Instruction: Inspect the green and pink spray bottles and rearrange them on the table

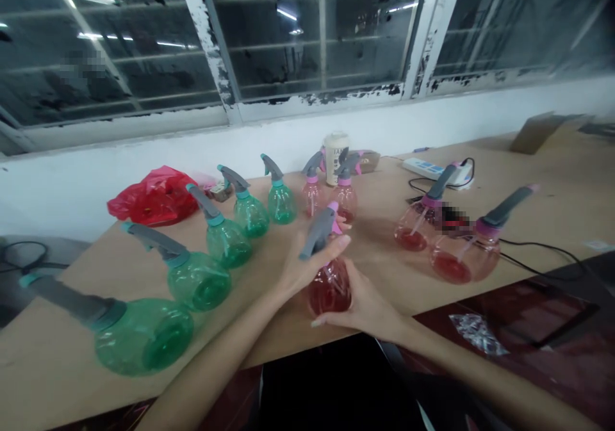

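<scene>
The likeliest trouble is a slip. The pink spray bottle point(330, 292) is held in the air close to the near edge of the wooden counter point(269, 325), so a loosened grip could send it over that edge. A wide swing to the left could knock the green spray bottles point(223, 242), and those lying on their sides near the front could roll. A swing to the right could catch the other pink spray bottles point(449, 245), which lie beside a black cable point(538, 252) that might snag them.

The fingers of the left hand point(307, 268) are closed around the bottle's neck, just below the grey sprayer head point(317, 231). The right hand point(365, 306) cups the rounded body from below, its fingers point(319, 321) curving under the base. Neither hand has let go, though how hard each one grips is impossible to tell. The held bottle sits mid-counter near the front edge, between the two groups. Toward the back edge stand a paper cup point(335, 159) and a power strip point(435, 171).
</scene>
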`<state>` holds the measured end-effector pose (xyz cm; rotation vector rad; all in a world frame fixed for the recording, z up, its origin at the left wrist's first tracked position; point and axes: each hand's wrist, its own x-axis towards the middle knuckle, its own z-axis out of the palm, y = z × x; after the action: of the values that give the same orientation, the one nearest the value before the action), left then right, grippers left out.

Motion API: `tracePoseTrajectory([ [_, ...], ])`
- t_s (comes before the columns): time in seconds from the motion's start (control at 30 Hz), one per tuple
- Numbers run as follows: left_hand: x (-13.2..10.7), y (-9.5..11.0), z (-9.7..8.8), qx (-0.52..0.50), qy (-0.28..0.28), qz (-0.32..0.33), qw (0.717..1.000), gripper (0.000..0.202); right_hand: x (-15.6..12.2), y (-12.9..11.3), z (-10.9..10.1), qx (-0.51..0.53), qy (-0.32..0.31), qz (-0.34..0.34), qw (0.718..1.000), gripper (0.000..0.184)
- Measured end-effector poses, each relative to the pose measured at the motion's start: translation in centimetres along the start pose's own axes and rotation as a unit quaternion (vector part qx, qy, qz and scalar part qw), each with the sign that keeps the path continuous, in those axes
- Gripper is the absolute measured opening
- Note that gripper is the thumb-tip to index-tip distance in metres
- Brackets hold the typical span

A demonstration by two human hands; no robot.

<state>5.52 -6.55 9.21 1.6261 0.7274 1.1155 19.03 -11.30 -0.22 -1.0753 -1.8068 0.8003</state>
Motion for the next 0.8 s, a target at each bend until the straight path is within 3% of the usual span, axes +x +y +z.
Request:
tracePoseTrajectory([
  [0.17, -0.5, 0.3, 0.9, 0.111, -0.033, -0.012, 0.993, 0.048, 0.0, 2.0, -0.8, -0.002, 0.028, 0.007, 1.0, 0.089],
  [0.33, -1.6, -1.6, 0.6, 0.304, -0.015, -0.004, 0.952, 0.052, 0.9, 2.6, -3.0, 0.014, 0.052, -0.003, 0.999, 0.09],
  [0.5, -1.2, -3.4, 0.9, 0.416, 0.0, 0.027, 0.909, 0.049, 1.5, 3.0, -5.2, -0.074, 0.061, -0.009, 0.995, 0.091],
  [0.63, 0.4, -4.1, 1.7, 0.45, -0.006, 0.048, 0.892, 0.049, 0.9, 2.9, -8.3, -0.184, 0.075, 0.014, 0.98, 0.098],
  [0.8, 3.3, -5.2, 2.9, 0.465, 0.003, 0.078, 0.882, 0.047, -1.9, -1.2, -13.4, -0.214, 0.084, 0.083, 0.97, 0.058],
])
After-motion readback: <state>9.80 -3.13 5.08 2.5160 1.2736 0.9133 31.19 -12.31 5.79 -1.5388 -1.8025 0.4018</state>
